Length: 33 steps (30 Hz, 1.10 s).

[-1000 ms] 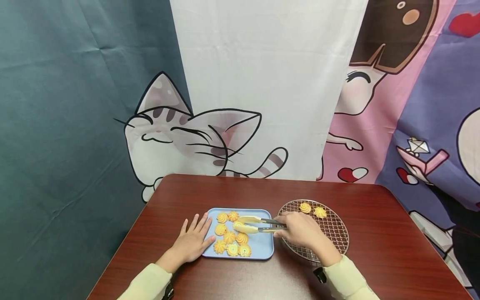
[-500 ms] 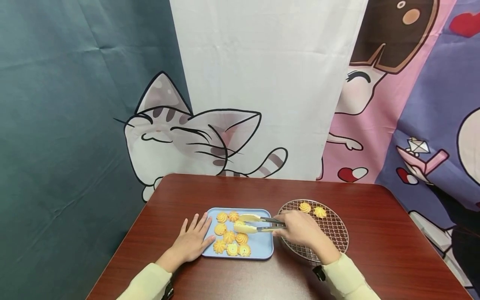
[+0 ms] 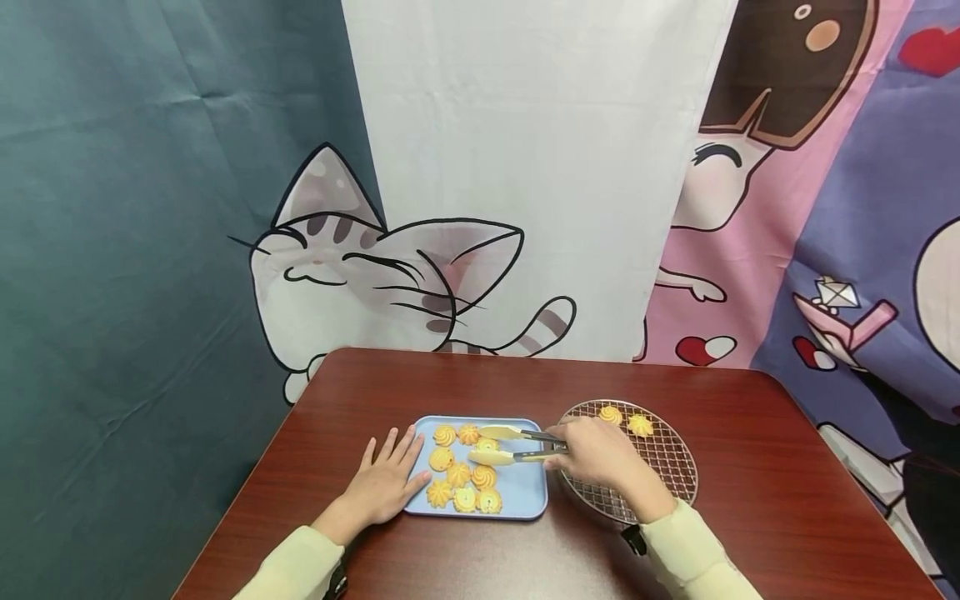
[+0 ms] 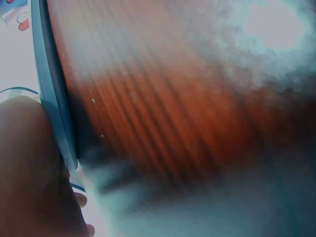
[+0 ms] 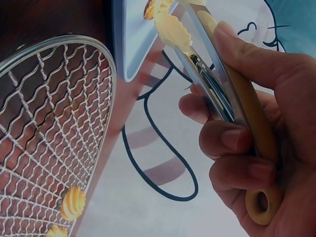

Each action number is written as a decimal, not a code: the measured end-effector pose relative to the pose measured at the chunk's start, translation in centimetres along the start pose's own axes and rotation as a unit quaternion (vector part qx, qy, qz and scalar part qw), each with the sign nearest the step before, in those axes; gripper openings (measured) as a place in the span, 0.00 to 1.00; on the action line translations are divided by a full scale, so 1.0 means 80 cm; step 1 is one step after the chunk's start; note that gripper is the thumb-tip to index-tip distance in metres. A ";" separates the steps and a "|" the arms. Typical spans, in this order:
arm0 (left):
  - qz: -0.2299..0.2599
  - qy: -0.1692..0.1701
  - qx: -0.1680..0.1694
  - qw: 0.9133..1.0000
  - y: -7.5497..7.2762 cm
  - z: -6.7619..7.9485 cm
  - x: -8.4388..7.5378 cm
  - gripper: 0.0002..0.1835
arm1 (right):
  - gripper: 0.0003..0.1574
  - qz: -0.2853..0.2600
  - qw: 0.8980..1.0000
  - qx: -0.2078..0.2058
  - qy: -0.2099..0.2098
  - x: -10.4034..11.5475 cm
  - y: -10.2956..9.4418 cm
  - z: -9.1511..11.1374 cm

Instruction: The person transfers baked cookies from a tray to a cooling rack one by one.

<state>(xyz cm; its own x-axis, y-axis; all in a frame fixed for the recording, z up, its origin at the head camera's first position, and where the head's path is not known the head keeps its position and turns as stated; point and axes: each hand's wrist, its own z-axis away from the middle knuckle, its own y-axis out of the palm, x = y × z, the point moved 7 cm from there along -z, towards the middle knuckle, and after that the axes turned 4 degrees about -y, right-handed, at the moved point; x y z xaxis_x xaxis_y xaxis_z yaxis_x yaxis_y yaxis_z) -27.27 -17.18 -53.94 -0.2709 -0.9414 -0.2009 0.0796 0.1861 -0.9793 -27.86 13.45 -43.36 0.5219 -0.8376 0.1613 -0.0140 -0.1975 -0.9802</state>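
Observation:
My right hand [image 3: 600, 450] grips a pair of tongs [image 3: 495, 457], whose cream scalloped tips reach left over a light blue tray [image 3: 517, 492]. The tips stand apart, with a golden piped cookie [image 3: 487, 446] between them. Several more swirl and star-shaped cookies [image 3: 459, 474] lie on the tray. In the right wrist view, thumb and curled fingers wrap the handles of the tongs [image 5: 254, 111]. My left hand [image 3: 381, 483] rests at the tray's left edge, fingers spread; in the left wrist view part of the hand [image 4: 29, 168] shows beside the tray's rim [image 4: 54, 89].
A round wire cooling rack [image 3: 671, 467] stands right of the tray, partly under my right hand and forearm. Two cookies [image 3: 640, 425] lie at its far side. Both sit on a dark red-brown table [image 3: 450, 379], with a printed cloth [image 3: 585, 167] hanging behind.
The tong tips have spread slightly, and the cookie between them shows a little farther right. My right hand has shifted slightly; my left hand stays in place.

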 end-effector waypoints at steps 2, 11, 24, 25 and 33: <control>0.004 0.004 -0.001 1.000 0.000 0.000 0.000 0.38 | 0.30 -0.001 1.000 0.001 0.001 -0.001 0.000 0.001; 0.001 -0.003 -0.002 1.000 0.003 -0.002 0.004 0.39 | 0.28 -0.009 1.000 0.004 0.011 -0.009 0.003 0.003; -0.005 -0.003 0.003 1.000 -0.003 0.002 -0.001 0.38 | 0.28 -0.037 0.999 0.010 0.014 -0.020 0.015 0.008; -0.004 -0.003 0.003 1.000 -0.004 0.002 -0.002 0.38 | 0.28 -0.038 0.999 0.008 0.012 -0.021 0.015 0.009; -0.003 -0.004 0.004 1.000 -0.005 0.003 -0.003 0.38 | 0.29 -0.036 0.999 -0.015 0.001 -0.024 0.014 0.017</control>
<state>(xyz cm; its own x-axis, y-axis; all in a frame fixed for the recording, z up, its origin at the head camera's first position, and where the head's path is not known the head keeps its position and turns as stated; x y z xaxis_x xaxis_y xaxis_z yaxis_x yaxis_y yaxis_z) -27.00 -17.15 -53.47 -0.2645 -0.9444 -0.1954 0.0849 0.1790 -0.9802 -27.71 15.53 -44.90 0.5204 -0.8219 0.2318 -0.0027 -0.2731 -0.9620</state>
